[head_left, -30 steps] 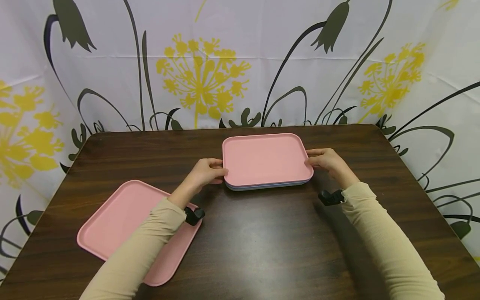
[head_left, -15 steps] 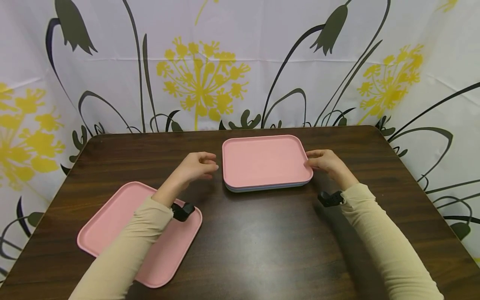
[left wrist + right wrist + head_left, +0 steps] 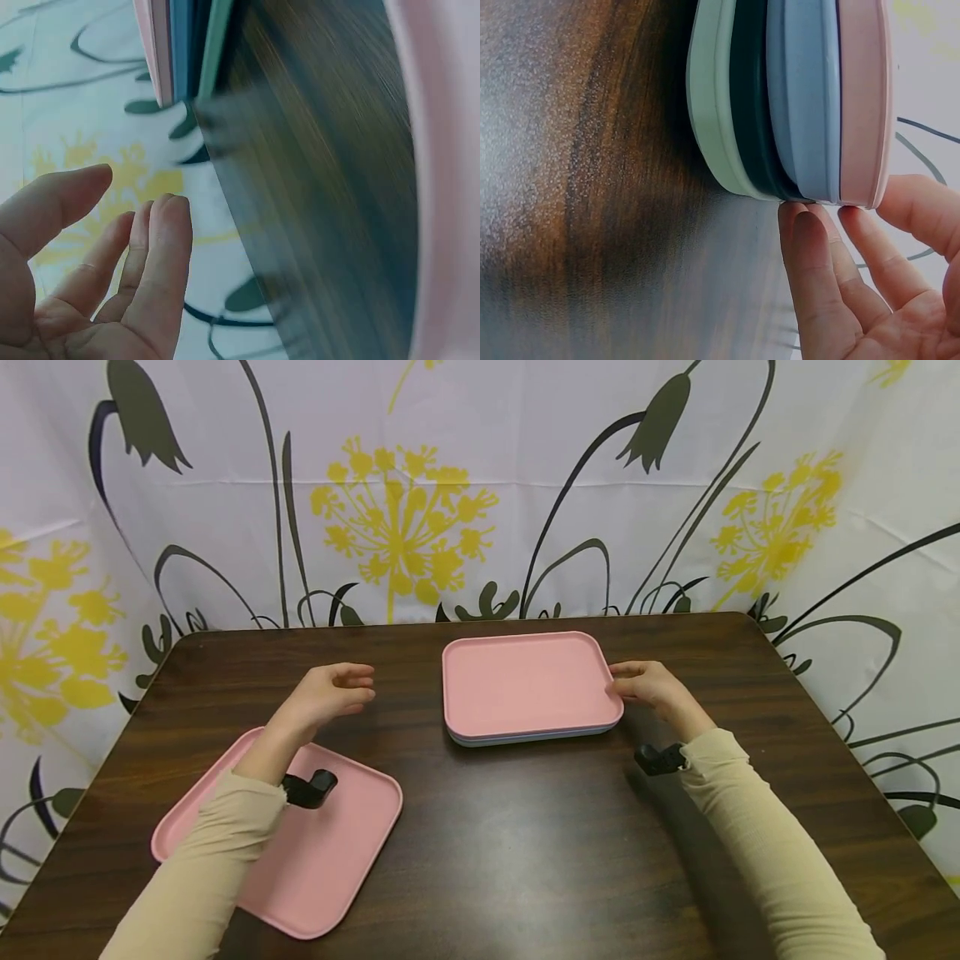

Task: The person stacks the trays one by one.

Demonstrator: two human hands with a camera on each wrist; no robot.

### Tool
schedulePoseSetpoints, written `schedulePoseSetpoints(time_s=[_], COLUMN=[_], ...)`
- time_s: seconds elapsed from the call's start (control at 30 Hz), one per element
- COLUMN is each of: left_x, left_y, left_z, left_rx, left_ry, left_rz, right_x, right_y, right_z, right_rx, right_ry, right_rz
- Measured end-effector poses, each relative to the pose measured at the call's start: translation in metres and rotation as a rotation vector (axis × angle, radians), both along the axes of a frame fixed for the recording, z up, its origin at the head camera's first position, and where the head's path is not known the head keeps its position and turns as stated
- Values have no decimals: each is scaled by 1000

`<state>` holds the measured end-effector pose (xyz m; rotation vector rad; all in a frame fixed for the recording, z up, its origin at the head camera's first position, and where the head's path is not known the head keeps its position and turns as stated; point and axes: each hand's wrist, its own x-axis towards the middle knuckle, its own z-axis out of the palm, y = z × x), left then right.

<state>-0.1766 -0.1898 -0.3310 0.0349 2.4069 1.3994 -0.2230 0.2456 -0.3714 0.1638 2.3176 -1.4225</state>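
Note:
A stack of trays lies near the table's back edge, with a pink tray on top. Below it, the right wrist view shows a blue tray, a dark green tray and a light green tray. My right hand touches the stack's right end, thumb at the pink rim and fingertips against the lower trays' edges. Holding nothing, my left hand hovers left of the stack with relaxed fingers. Beneath that forearm lies another pink tray, turned at an angle and partly covered by the sleeve.
The dark wood table carries both the stack and the separate tray. Behind it hangs a white curtain with yellow and grey-green flowers, close to the back edge.
My left hand has let go of the stack's left end and moved left, over the separate pink tray's far side. The right hand has stayed at the stack.

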Motion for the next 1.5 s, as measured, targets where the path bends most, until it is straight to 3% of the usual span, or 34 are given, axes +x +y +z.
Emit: schedulePoseSetpoints(time_s=[0.43,0.77,1.03,1.5], left_x=[8,10,14,19], left_y=[-55,-93,-114,-142], left_z=[-3,-14,-24,-36], left_rx=[-121,-190,-277,-256], left_ry=[8,-13,-38,-19], left_rz=[64,104,156,175], right_x=[0,1,-1,1], right_y=[3,4,3,3], right_z=[0,1,-2,-2], right_rx=[-8,-3,-3,0], right_ry=[-3,-11,12,9], right_rz=[14,48,22,20])
